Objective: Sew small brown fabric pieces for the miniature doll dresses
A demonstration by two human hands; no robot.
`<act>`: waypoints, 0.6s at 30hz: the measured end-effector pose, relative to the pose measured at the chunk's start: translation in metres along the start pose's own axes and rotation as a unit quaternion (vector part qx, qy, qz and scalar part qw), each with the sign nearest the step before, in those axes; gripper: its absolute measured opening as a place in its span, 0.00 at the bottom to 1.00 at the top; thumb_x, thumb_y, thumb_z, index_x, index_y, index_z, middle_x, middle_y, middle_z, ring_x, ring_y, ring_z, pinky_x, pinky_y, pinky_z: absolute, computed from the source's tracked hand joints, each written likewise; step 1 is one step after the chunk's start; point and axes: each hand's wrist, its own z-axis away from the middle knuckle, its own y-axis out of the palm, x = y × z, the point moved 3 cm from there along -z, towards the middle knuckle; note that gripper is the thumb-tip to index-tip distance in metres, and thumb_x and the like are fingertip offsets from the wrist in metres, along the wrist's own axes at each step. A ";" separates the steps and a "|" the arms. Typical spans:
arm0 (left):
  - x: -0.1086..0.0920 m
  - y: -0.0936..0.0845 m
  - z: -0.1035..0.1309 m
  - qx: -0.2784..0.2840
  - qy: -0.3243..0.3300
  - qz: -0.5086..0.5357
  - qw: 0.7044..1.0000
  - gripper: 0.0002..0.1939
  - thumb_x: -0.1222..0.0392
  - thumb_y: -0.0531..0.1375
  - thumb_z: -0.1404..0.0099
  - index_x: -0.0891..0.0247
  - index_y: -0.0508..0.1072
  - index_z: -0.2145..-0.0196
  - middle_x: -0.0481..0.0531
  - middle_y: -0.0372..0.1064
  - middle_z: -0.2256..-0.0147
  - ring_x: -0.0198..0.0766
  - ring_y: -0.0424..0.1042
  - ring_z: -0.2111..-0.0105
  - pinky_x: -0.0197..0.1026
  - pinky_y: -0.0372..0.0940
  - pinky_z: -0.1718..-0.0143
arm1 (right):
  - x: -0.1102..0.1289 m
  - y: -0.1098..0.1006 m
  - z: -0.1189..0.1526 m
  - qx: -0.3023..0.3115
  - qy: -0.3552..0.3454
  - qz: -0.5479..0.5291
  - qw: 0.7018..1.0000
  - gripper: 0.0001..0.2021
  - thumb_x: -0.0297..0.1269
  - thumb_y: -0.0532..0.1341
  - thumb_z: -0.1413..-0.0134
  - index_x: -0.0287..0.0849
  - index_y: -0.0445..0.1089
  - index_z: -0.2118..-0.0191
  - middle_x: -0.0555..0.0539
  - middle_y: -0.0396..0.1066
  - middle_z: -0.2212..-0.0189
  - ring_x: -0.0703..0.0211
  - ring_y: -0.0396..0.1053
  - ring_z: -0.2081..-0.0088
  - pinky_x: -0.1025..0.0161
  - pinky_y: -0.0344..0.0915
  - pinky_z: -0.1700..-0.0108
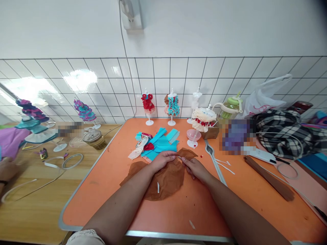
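A wrinkled sheet of brown crepe paper (168, 180) lies spread on the orange table, with a smaller folded part rising behind my fingers. My left hand (163, 160) is closed on its upper edge, fingers pinched together. Close beside it, my right hand (196, 168) pinches the same edge from the other side. A thin light line shows between the fingertips; what it is, I cannot make out. On the brown sheet rests a small white strip (158, 187). Blue crepe paper pieces (160, 144) lie just beyond my left hand.
Small dress forms in paper outfits stand by the wall, one in red (148, 103). A pink bowl (193, 135), scissors-like grey tool (213, 156) and brown paper roll (268, 178) lie rightward. A wooden table (46, 217) adjoins at left, where another person's hand (9, 170) shows.
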 end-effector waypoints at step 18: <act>0.004 0.006 0.002 0.035 -0.032 0.032 0.998 0.25 0.54 0.69 0.54 0.64 0.73 0.57 0.50 0.74 0.69 0.37 0.71 0.68 0.39 0.61 0.63 | 0.000 0.006 -0.003 -0.044 -0.034 0.106 0.993 0.31 0.63 0.45 0.48 0.40 0.70 0.75 0.49 0.62 0.85 0.61 0.63 0.81 0.65 0.59 0.78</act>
